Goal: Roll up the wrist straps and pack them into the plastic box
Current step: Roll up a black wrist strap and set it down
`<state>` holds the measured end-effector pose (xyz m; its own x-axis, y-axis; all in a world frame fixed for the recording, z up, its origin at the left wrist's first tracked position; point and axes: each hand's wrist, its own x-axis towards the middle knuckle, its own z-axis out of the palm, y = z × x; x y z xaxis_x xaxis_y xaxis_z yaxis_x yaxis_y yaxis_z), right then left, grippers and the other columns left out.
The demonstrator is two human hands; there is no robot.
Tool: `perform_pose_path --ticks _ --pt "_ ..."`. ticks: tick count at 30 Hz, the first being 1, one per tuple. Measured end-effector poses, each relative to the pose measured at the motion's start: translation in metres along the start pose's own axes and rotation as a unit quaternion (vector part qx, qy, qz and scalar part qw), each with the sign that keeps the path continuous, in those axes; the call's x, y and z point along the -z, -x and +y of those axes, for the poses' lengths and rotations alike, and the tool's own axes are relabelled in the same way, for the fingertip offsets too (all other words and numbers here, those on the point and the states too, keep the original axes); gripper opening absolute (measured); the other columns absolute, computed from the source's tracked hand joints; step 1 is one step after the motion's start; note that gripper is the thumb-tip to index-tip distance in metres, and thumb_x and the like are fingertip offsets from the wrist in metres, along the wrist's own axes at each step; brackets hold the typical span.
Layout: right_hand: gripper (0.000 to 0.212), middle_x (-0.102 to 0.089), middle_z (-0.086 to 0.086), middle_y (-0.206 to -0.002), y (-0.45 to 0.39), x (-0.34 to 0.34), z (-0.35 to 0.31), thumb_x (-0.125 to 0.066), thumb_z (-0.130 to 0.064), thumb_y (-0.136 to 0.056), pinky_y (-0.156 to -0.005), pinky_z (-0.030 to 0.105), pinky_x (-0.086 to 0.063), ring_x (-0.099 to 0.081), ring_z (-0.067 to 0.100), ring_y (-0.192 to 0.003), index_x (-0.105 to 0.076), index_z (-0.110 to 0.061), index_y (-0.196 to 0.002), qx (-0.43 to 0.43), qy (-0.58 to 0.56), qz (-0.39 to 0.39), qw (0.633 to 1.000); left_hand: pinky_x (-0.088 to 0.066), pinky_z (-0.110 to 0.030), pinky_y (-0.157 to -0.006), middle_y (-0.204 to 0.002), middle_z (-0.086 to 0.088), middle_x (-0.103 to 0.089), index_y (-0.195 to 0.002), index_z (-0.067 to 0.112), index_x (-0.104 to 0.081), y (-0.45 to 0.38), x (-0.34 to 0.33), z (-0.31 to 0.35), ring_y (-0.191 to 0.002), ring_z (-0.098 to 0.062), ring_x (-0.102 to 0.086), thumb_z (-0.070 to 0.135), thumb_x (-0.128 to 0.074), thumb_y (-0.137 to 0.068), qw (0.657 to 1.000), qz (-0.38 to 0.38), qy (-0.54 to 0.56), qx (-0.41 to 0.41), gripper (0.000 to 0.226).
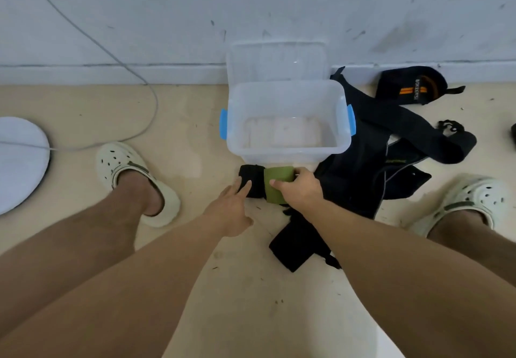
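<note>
A clear plastic box point(287, 149) with blue side latches stands open on the floor, nothing inside it. Just in front of it lies a black and green wrist strap point(276, 183), partly rolled. My right hand point(300, 188) grips the green part, thumb on its near side and fingers curled over the top. My left hand point(233, 207) lies with straight fingers touching the black end of the roll. The strap's loose black tail point(296, 243) trails back between my arms. A tangle of dark straps point(391, 145) lies right of the box.
The box lid point(276, 60) leans against the wall behind the box. A black strap with orange stripes point(413, 86) lies by the skirting at right. A white round base point(19, 162) with a grey cable point(152, 100) sits at left. My feet in pale clogs point(134, 173) flank the spot.
</note>
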<state>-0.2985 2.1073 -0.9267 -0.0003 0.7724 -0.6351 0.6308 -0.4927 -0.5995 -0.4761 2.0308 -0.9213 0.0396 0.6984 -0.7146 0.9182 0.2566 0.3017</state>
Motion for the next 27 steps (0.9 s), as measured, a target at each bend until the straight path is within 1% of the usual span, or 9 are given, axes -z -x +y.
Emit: perform_pose_path --ticks 3,5,8,11,15,19,22,25,27 --pt "0.064 -0.060 0.000 -0.110 -0.013 -0.008 -0.001 -0.080 -0.039 -0.087 -0.078 0.033 -0.052 -0.059 0.021 -0.097 -0.051 -0.018 -0.140 -0.006 -0.013 0.024 1.000 -0.021 -0.043 -0.128 -0.174 0.004 0.012 -0.166 0.023 0.007 -0.012 -0.006 -0.002 -0.161 -0.024 -0.001 0.035 -0.065 -0.099 1.000 -0.001 -0.008 -0.001 0.099" --pt "0.064 -0.062 0.003 -0.117 -0.019 -0.012 0.002 -0.080 -0.034 -0.088 -0.081 0.033 -0.052 -0.057 0.020 -0.097 -0.050 -0.015 -0.141 -0.016 -0.020 0.027 0.999 -0.021 -0.042 -0.128 -0.174 0.003 0.011 -0.166 0.021 0.006 -0.018 -0.008 0.000 -0.161 -0.024 -0.002 0.036 -0.065 -0.100 1.000 -0.008 -0.002 0.000 0.098" --pt "0.062 -0.065 0.007 -0.124 -0.024 -0.018 0.008 -0.079 -0.036 -0.089 -0.085 0.035 -0.056 -0.063 0.024 -0.102 -0.052 -0.013 -0.140 -0.028 -0.004 0.028 0.999 -0.022 -0.041 -0.128 -0.174 0.000 0.010 -0.166 0.018 0.003 -0.025 -0.008 0.008 -0.161 -0.022 -0.003 0.036 -0.067 -0.099 1.000 -0.020 0.017 0.004 0.098" --pt "0.051 -0.069 0.010 -0.122 -0.027 -0.021 0.014 -0.074 -0.037 -0.094 -0.083 0.036 -0.058 -0.065 0.025 -0.100 -0.059 -0.011 -0.136 -0.026 -0.002 0.040 0.999 -0.024 -0.043 -0.127 -0.174 -0.002 0.013 -0.166 0.017 0.002 -0.028 -0.010 0.015 -0.161 -0.023 -0.003 0.035 -0.067 -0.099 0.999 -0.030 0.030 0.013 0.098" --pt "0.048 -0.070 0.011 -0.123 -0.026 -0.016 0.017 -0.068 -0.035 -0.099 -0.083 0.033 -0.055 -0.063 0.022 -0.097 -0.061 -0.012 -0.141 -0.026 0.002 0.071 0.997 -0.027 -0.042 -0.126 -0.174 -0.001 0.016 -0.166 0.016 0.001 -0.029 -0.011 0.018 -0.161 -0.023 -0.005 0.034 -0.067 -0.099 0.999 -0.042 0.026 0.016 0.097" --pt "0.042 -0.068 0.010 -0.128 -0.023 -0.019 0.016 -0.066 -0.032 -0.101 -0.083 0.032 -0.053 -0.065 0.025 -0.104 -0.063 -0.012 -0.138 -0.020 -0.001 0.080 0.997 -0.030 -0.043 -0.124 -0.173 -0.001 0.018 -0.166 0.018 -0.001 -0.026 -0.010 0.022 -0.161 -0.025 -0.007 0.034 -0.068 -0.099 0.999 -0.039 0.028 0.017 0.096" --pt "0.035 -0.068 0.009 -0.126 -0.020 -0.018 0.014 -0.065 -0.030 -0.101 -0.082 0.034 -0.054 -0.061 0.022 -0.095 -0.066 -0.013 -0.132 -0.010 0.014 0.089 0.996 -0.030 -0.043 -0.124 -0.174 -0.003 0.016 -0.166 0.019 -0.002 -0.024 -0.010 0.023 -0.161 -0.026 -0.008 0.035 -0.068 -0.099 0.999 -0.029 0.028 0.019 0.096" --pt "0.036 -0.062 0.003 -0.131 -0.013 -0.013 0.011 -0.066 -0.032 -0.101 -0.083 0.037 -0.054 -0.063 0.023 -0.106 -0.063 -0.018 -0.134 0.005 0.036 0.115 0.993 -0.027 -0.044 -0.125 -0.174 -0.008 0.014 -0.166 0.018 -0.002 -0.024 -0.014 0.025 -0.161 -0.028 -0.007 0.035 -0.069 -0.098 0.999 -0.012 0.044 0.027 0.097" --pt "0.034 -0.058 0.000 -0.131 -0.007 -0.006 0.012 -0.065 -0.033 -0.100 -0.086 0.038 -0.054 -0.061 0.021 -0.112 -0.061 -0.023 -0.132 0.038 0.075 0.145 0.986 -0.024 -0.043 -0.127 -0.174 -0.009 0.014 -0.166 0.017 -0.002 -0.024 -0.016 0.029 -0.161 -0.029 -0.004 0.035 -0.069 -0.098 0.998 -0.001 0.048 0.029 0.098"
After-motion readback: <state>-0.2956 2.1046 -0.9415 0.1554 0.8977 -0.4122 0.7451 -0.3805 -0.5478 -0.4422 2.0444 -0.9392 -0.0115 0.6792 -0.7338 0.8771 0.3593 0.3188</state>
